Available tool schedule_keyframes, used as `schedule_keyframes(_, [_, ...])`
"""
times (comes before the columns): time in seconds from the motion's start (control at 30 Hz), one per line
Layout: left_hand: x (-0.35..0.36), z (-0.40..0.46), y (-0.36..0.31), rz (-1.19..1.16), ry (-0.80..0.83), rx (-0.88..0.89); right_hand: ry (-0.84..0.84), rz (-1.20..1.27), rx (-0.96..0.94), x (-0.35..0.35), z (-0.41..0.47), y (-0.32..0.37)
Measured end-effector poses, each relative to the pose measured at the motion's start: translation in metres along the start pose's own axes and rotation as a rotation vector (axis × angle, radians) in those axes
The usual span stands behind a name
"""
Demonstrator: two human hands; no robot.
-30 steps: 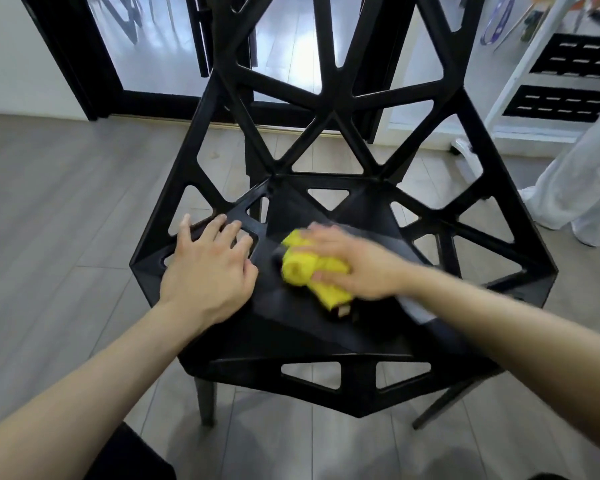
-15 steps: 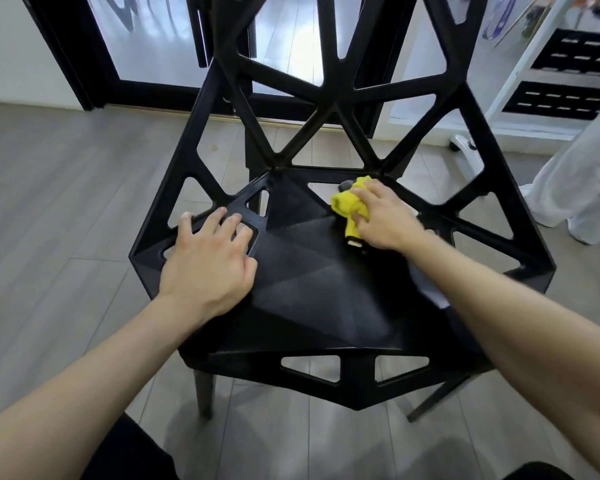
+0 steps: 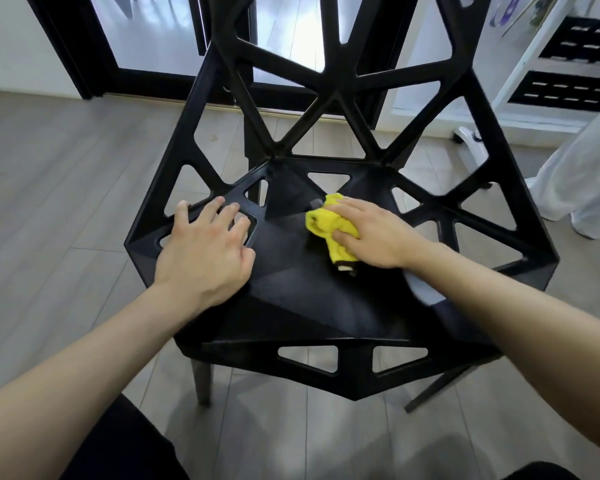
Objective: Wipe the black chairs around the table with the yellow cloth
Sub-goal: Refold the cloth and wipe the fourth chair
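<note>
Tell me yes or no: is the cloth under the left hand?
No, the right hand presses the cloth on the chair.

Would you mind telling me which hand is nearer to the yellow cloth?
Right. The right hand presses on the yellow cloth on the seat; the left hand rests apart on the chair's left side.

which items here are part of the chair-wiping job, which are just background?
Job:
- black chair
- yellow cloth, pressed on the seat under the right hand
- left hand, flat on the seat's left edge

Background:
- white shelf unit
- glass door
- bystander's white trousers
</note>
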State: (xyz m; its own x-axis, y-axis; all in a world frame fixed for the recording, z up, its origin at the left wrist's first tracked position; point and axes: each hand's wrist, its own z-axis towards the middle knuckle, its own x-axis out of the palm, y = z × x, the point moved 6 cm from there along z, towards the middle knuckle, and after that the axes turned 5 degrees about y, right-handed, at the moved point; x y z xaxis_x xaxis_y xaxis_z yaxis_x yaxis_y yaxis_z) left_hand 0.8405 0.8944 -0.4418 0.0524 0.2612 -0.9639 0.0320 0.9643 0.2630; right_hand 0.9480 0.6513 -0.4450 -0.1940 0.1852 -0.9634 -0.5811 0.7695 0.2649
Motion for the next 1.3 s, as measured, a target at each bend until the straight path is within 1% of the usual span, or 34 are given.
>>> schedule_keyframes(0.1, [-0.001,0.000,-0.001,-0.002,-0.007,0.006,-0.004,-0.030,0.037,-0.018,-0.058,-0.031])
schedule_keyframes(0.13, [-0.001,0.000,-0.001,-0.004,-0.009,0.006,-0.021,-0.039,0.043,-0.017,-0.057,-0.032])
schedule_keyframes(0.2, [-0.004,0.000,-0.001,0.005,-0.013,0.004,-0.051,-0.022,0.006,-0.005,-0.025,-0.016])
schedule_keyframes(0.27, [-0.005,0.000,-0.002,0.014,-0.004,-0.001,-0.070,0.038,-0.011,0.012,0.024,0.013])
schedule_keyframes(0.33, [-0.005,0.000,-0.003,0.012,0.007,-0.004,-0.067,0.081,0.019,0.020,0.049,0.043])
schedule_keyframes(0.4, [-0.004,-0.001,-0.003,0.019,0.012,0.000,-0.020,0.096,-0.031,0.021,0.034,0.048])
schedule_keyframes(0.47, [-0.002,-0.001,-0.002,0.014,0.007,0.002,0.029,0.061,-0.110,0.018,0.002,0.021])
schedule_keyframes(0.5, [-0.003,0.000,-0.002,0.008,0.003,0.007,0.033,0.025,-0.080,0.011,-0.011,-0.003])
schedule_keyframes(0.57, [-0.004,-0.001,-0.003,0.004,0.003,0.016,-0.026,-0.070,0.108,-0.006,-0.017,-0.060])
schedule_keyframes(0.6, [-0.005,-0.001,-0.004,0.005,0.002,0.008,-0.067,-0.102,0.204,-0.012,-0.008,-0.078])
schedule_keyframes(0.63, [-0.006,0.000,-0.004,0.005,-0.003,0.002,-0.106,-0.110,0.251,-0.013,0.011,-0.083])
schedule_keyframes(0.67, [-0.008,0.000,-0.004,0.001,-0.001,0.003,-0.133,-0.099,0.259,-0.008,0.036,-0.074])
schedule_keyframes(0.7, [-0.009,0.000,-0.006,-0.005,0.002,0.007,-0.155,-0.056,0.231,0.001,0.065,-0.052])
schedule_keyframes(0.77, [-0.010,-0.002,-0.007,-0.010,-0.005,0.002,-0.180,0.050,0.132,0.022,0.117,0.017])
schedule_keyframes(0.83, [-0.011,-0.003,-0.005,-0.017,-0.013,-0.011,-0.189,0.111,0.055,0.033,0.144,0.071])
schedule_keyframes(0.87, [-0.012,-0.002,-0.005,-0.022,-0.004,-0.012,-0.171,0.117,0.019,0.033,0.147,0.072])
schedule_keyframes(0.9, [-0.012,-0.002,-0.005,-0.027,0.008,-0.011,-0.150,0.061,-0.043,0.035,0.142,0.060])
schedule_keyframes(0.97, [-0.011,-0.003,-0.004,-0.027,0.013,-0.017,-0.170,-0.125,-0.104,0.026,0.119,0.001])
schedule_keyframes(1.0, [-0.011,-0.003,-0.004,-0.026,0.015,-0.015,-0.175,-0.162,-0.033,0.015,0.102,-0.039])
schedule_keyframes(1.03, [-0.012,-0.003,-0.004,-0.029,0.013,-0.011,-0.164,-0.136,0.086,0.002,0.081,-0.074])
schedule_keyframes(1.07, [-0.012,-0.003,-0.004,-0.031,0.007,-0.010,-0.151,-0.092,0.195,-0.009,0.062,-0.100])
schedule_keyframes(1.1, [-0.013,-0.003,-0.005,-0.031,0.001,-0.009,-0.167,-0.055,0.265,-0.015,0.053,-0.110])
schedule_keyframes(1.17, [-0.014,-0.002,-0.006,-0.032,0.012,-0.003,-0.220,-0.048,0.304,-0.009,0.066,-0.089])
schedule_keyframes(1.2, [-0.015,-0.002,-0.007,-0.030,0.017,-0.004,-0.248,-0.030,0.245,0.001,0.083,-0.061])
schedule_keyframes(1.27, [-0.017,-0.003,-0.006,-0.020,0.017,-0.013,-0.266,0.041,0.065,0.024,0.123,0.010])
schedule_keyframes(1.3, [-0.018,-0.003,-0.007,-0.022,0.013,-0.018,-0.270,0.084,0.025,0.031,0.139,0.040])
